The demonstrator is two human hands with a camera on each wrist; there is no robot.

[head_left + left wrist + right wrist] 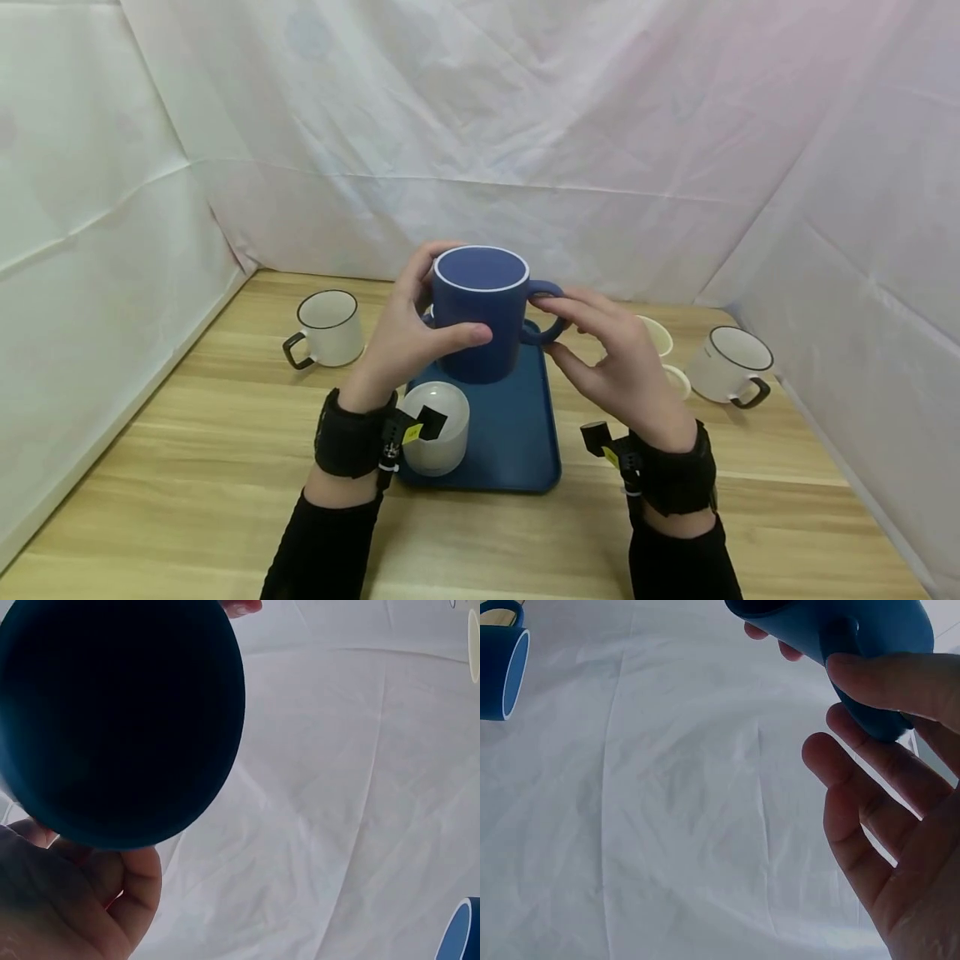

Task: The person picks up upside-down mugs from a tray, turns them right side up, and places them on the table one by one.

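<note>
A dark blue mug [476, 325] with a white rim hangs upright above a blue tray [517, 433]. My left hand [408, 337] grips its body, thumb in front and fingers round the far side. My right hand [592, 354] pinches the mug's handle [543, 290] between thumb and forefinger. The left wrist view shows the mug's dark underside [124, 712] above my left palm [75, 900]. In the right wrist view my thumb [892, 679] lies on the handle [874, 716], with the other fingers spread below.
A frosted white cup [438, 429] stands on the tray's near left corner. White mugs with dark rims sit at left [330, 327] and right [731, 364]. A cream cup [660, 333] is partly hidden behind my right hand. A second blue mug [502, 671] shows in the right wrist view.
</note>
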